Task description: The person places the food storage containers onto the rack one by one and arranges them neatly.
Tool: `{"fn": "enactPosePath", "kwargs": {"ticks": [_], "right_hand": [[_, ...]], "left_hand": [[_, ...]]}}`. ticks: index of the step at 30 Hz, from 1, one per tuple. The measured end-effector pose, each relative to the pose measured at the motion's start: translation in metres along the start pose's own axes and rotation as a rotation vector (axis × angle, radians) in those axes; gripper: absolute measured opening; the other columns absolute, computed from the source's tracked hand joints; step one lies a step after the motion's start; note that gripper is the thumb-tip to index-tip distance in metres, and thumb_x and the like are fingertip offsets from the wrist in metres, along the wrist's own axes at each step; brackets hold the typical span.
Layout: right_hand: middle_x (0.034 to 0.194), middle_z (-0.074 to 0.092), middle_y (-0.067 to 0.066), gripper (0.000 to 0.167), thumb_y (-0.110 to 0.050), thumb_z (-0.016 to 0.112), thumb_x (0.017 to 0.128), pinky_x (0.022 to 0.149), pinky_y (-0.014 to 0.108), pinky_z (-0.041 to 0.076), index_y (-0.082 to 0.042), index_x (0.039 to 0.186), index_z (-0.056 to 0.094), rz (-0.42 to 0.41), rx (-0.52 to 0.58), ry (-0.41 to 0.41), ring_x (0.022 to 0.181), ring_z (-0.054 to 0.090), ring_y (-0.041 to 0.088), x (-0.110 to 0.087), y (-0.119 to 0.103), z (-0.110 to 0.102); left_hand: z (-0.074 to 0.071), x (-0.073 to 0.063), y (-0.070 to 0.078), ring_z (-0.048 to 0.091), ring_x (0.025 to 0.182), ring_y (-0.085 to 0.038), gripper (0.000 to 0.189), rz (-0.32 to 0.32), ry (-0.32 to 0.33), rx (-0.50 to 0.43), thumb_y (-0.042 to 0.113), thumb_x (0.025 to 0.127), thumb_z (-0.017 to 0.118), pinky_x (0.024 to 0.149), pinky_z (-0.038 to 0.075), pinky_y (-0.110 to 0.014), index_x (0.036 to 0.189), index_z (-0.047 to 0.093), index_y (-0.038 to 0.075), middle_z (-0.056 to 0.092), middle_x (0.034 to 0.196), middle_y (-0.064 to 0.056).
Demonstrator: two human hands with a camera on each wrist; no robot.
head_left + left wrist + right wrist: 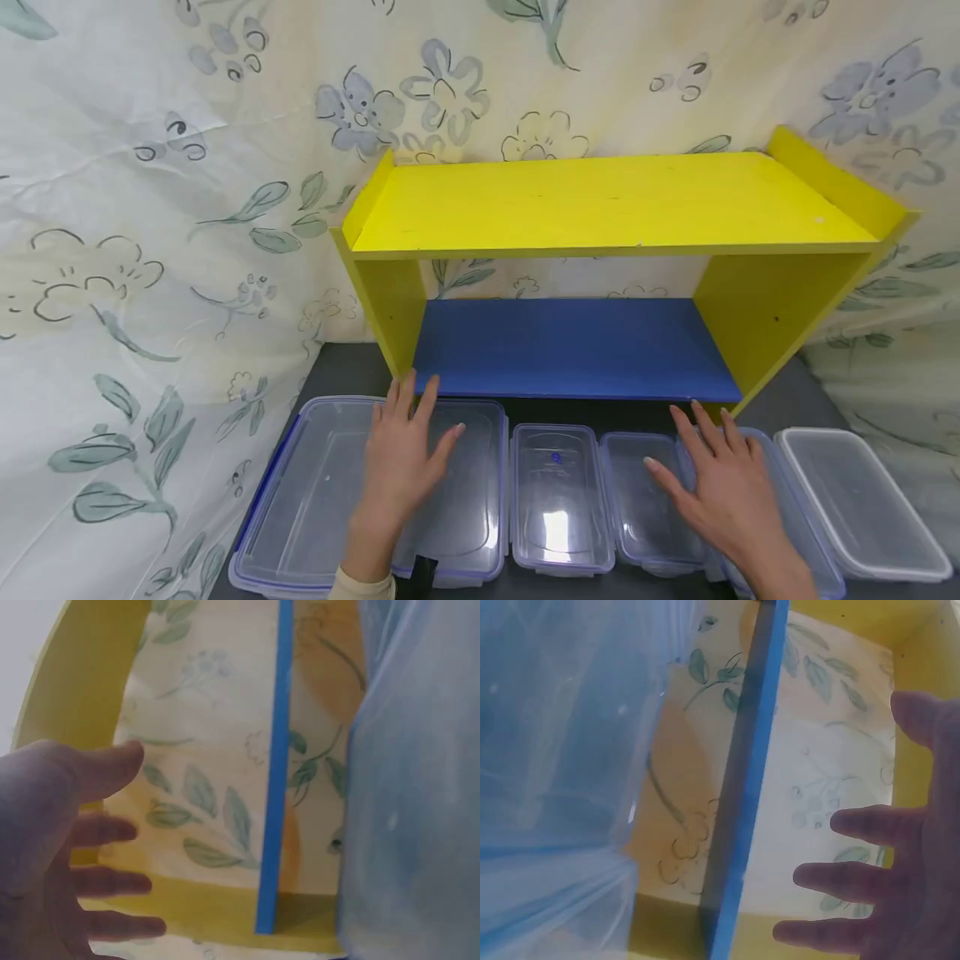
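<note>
My left hand (399,467) has its fingers spread and holds nothing. It is over a large lidded clear plastic container (300,492), at the left of a row. Further right, my right hand (727,492) is also spread and holds nothing, above a small lidded container (637,492) and a bluish lidded one (806,517). Behind both hands stands a yellow shelf unit (600,204) with a blue lower board (562,346). In the wrist views, the left hand (52,825) and right hand (907,870) show straight fingers in front of the shelf.
Between the hands lies another lidded container (562,500) with a small blue mark. At the far right is a white-rimmed container (862,508). Floral cloth (150,292) hangs behind and beside the dark table (352,367).
</note>
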State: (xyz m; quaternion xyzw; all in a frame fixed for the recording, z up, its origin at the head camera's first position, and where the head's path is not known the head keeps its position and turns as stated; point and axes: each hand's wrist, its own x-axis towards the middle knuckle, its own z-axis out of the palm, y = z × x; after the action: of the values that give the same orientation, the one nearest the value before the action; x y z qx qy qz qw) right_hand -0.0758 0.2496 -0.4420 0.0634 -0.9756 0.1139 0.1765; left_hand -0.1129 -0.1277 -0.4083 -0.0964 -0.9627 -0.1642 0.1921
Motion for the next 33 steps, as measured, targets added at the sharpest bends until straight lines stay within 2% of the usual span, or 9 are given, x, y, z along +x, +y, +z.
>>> {"fn": "enactPosePath", "kwargs": {"ticks": [3,7,11,16,18,22,26,29,33], "right_hand": [[0.140,0.047,0.029,0.079,-0.057,0.066,0.084,0.091,0.064,0.029,-0.008,0.143,0.046,0.025,-0.009,0.003,0.126,0.038,0.057,-0.007,0.005,0.004],[0.139,0.047,0.032,0.080,-0.058,0.065,0.085,0.092,0.068,0.029,-0.003,0.140,0.048,0.075,-0.008,-0.031,0.124,0.038,0.058,-0.014,0.010,0.009],[0.138,0.047,0.034,0.080,-0.055,0.066,0.085,0.093,0.070,0.030,-0.001,0.141,0.046,0.082,0.021,0.008,0.121,0.040,0.059,-0.016,0.018,0.011],[0.131,0.053,0.033,0.079,-0.046,0.074,0.081,0.089,0.069,0.036,0.002,0.138,0.049,0.047,0.067,0.172,0.117,0.045,0.057,-0.018,0.031,0.012],[0.130,0.054,0.033,0.078,-0.045,0.074,0.081,0.090,0.068,0.035,0.002,0.139,0.048,0.076,0.070,0.191,0.118,0.045,0.056,-0.021,0.037,0.010],[0.135,0.048,0.035,0.077,-0.044,0.069,0.087,0.096,0.068,0.031,0.002,0.142,0.043,0.160,0.054,0.129,0.121,0.041,0.058,-0.027,0.049,0.007],[0.134,0.048,0.037,0.075,-0.040,0.070,0.087,0.096,0.066,0.031,0.005,0.140,0.044,0.164,0.055,0.149,0.117,0.043,0.057,-0.028,0.060,0.008],[0.132,0.048,0.038,0.074,-0.038,0.071,0.086,0.096,0.065,0.030,0.006,0.139,0.045,0.147,0.064,0.188,0.113,0.044,0.057,-0.031,0.068,0.010],[0.134,0.046,0.039,0.077,-0.040,0.071,0.086,0.099,0.065,0.029,0.008,0.139,0.044,0.175,0.068,0.163,0.114,0.042,0.057,-0.037,0.074,0.007]], "left_hand": [[-0.008,0.002,-0.005,0.042,0.135,-0.044,0.082,-0.100,-0.013,-0.112,0.043,0.088,0.070,0.100,0.041,-0.063,0.151,0.032,0.007,0.041,0.149,-0.022],[-0.014,0.007,-0.010,0.043,0.134,-0.045,0.098,-0.223,-0.059,-0.245,0.041,0.091,0.067,0.100,0.041,-0.061,0.156,0.004,0.005,0.032,0.153,-0.025],[-0.016,0.014,-0.013,0.035,0.140,-0.043,0.104,-0.255,-0.090,-0.308,0.042,0.092,0.065,0.105,0.037,-0.061,0.154,-0.014,0.014,0.017,0.160,-0.022],[-0.015,0.022,-0.017,0.028,0.144,-0.041,0.107,-0.288,-0.086,-0.411,0.042,0.092,0.064,0.108,0.034,-0.061,0.152,-0.023,0.022,0.006,0.163,-0.015],[-0.011,0.026,-0.023,0.029,0.144,-0.041,0.108,-0.309,-0.102,-0.455,0.044,0.092,0.063,0.108,0.034,-0.062,0.151,-0.025,0.023,0.005,0.163,-0.014],[-0.001,0.036,-0.040,0.044,0.133,-0.043,0.102,-0.333,-0.154,-0.532,0.042,0.094,0.062,0.101,0.042,-0.060,0.154,-0.017,0.018,0.026,0.156,-0.022],[0.006,0.045,-0.054,0.065,0.097,-0.035,0.084,-0.358,-0.202,-0.534,0.039,0.095,0.061,0.078,0.052,-0.045,0.152,0.007,0.009,0.055,0.126,-0.025],[0.005,0.051,-0.057,0.062,0.077,-0.025,0.070,-0.390,-0.238,-0.510,0.041,0.095,0.059,0.066,0.048,-0.035,0.143,0.025,0.004,0.061,0.106,-0.020],[0.004,0.056,-0.054,0.061,0.074,-0.024,0.060,-0.414,-0.258,-0.499,0.043,0.095,0.059,0.063,0.047,-0.033,0.133,0.037,0.002,0.062,0.098,-0.018]]}}
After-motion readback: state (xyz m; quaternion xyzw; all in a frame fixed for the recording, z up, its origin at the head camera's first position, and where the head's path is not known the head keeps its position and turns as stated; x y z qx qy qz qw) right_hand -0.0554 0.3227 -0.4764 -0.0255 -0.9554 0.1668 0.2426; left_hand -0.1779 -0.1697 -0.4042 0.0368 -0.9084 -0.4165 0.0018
